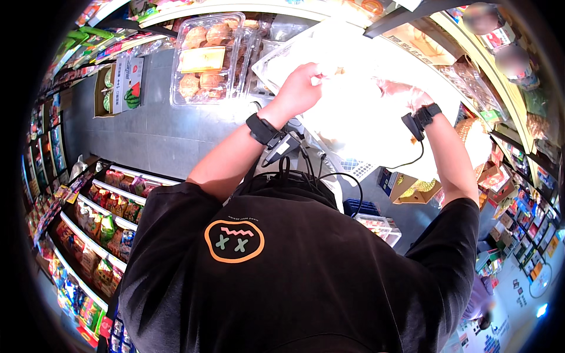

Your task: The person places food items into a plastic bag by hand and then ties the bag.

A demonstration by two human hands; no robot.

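Observation:
My left hand (302, 90) reaches into the far side of a white plastic crate (362, 170), its thumb and fingertips drawn close together. My right hand (404, 95) is over the crate's right part, with its fingers bent down. Strong glare washes out the crate's contents and both sets of fingertips, so whether either hand holds anything is hidden. A small tan spot (339, 70) shows just right of my left fingertips; what it belongs to is unclear. Left of my left hand are clear plastic clamshell boxes (205, 59) of round brownish items, with a yellow label on the nearest.
Snack shelves (101, 220) stand at the lower left. A cardboard box with watermelons (118, 88) sits on the grey floor (154, 132). Right of the crate, an open carton holds spiky durians (417, 187). A cable (404, 164) hangs from my right wrist. Another person (479, 300) is at the lower right.

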